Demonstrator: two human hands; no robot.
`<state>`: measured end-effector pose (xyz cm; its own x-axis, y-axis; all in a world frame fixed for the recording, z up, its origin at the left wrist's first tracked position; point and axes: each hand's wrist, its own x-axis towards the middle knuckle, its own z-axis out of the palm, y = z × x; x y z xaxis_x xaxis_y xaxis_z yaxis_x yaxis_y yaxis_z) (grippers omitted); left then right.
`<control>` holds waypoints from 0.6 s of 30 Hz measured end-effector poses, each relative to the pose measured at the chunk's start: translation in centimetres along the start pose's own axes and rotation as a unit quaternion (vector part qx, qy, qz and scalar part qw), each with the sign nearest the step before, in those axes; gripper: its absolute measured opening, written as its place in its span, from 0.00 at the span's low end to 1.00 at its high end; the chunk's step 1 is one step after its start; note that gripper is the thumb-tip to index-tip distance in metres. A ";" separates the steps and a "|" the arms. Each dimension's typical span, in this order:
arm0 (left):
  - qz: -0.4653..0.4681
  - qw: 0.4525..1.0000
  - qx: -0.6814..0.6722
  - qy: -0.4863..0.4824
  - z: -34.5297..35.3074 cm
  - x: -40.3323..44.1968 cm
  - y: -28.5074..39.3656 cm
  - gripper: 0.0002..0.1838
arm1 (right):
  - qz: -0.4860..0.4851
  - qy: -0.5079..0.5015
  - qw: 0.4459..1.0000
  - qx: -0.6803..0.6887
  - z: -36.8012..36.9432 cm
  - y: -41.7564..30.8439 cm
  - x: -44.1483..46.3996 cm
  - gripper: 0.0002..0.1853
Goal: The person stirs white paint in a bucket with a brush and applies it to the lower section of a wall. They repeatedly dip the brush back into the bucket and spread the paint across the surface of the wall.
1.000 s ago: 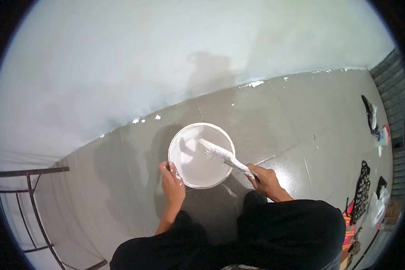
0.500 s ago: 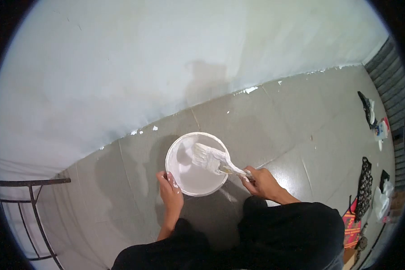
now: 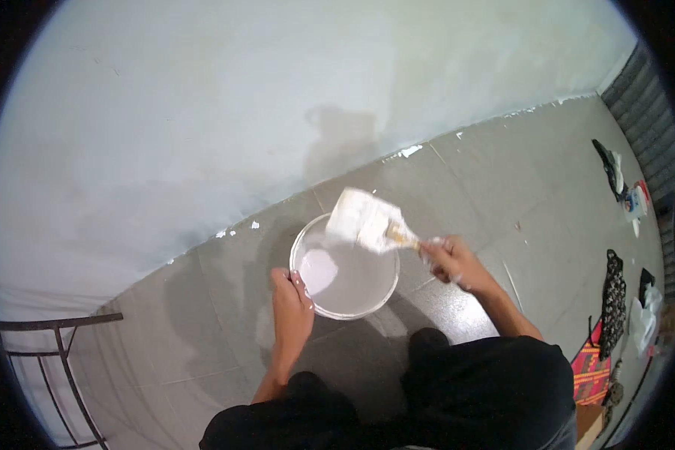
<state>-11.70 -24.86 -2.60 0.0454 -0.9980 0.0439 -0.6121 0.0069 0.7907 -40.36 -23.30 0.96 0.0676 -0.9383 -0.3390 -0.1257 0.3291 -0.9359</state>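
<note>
A round white bucket (image 3: 379, 296) stands on the grey tiled floor, with pale paint inside. My left hand (image 3: 292, 304) grips its rim at the left, fingers bent over the edge and spotted with paint. In my right hand (image 3: 454, 262) is the handle of a wide paintbrush (image 3: 366, 220), which is coated in white paint. The brush head is over the far side of the bucket, its flat face turned up. Slight motion blur softens the right hand and brush.
A pale wall (image 3: 225, 105) rises beyond the floor, with white paint spots along its base. A dark metal frame (image 3: 66, 367) stands at the left. Patterned cloth (image 3: 613, 304), a plastic bag (image 3: 642, 322) and a red striped cloth (image 3: 592, 371) lie at the right.
The brush has come up from inside the bucket to above its far rim, and its flat face has turned upward. My right hand has risen with it; my left hand still holds the rim.
</note>
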 end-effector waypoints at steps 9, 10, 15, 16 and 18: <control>0.033 0.998 0.038 -0.039 1.2 0.8 3.1 0.08 | -0.011 0.119 0.982 0.149 -6.8 4.3 12.1 0.17; 0.027 0.998 0.045 -0.046 1.2 0.8 3.3 0.08 | -0.001 0.130 0.979 0.159 -7.3 5.3 13.7 0.16; 0.013 0.997 0.039 -0.062 1.2 0.7 3.9 0.08 | 0.026 0.168 0.971 0.170 -8.3 9.3 18.1 0.16; 0.000 0.997 0.039 -0.067 1.2 0.7 4.0 0.08 | 0.033 0.169 0.971 0.166 -8.3 9.8 18.5 0.16; -0.011 0.997 0.041 -0.062 1.4 0.6 4.4 0.08 | 0.043 0.173 0.970 0.164 -8.3 10.8 19.3 0.16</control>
<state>-15.48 -25.53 0.04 -0.0352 -0.9980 -0.0527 -0.6746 -0.0152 0.7381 -48.64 -38.69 -14.86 -0.2735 -0.8663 -0.4180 0.2101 0.3702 -0.9049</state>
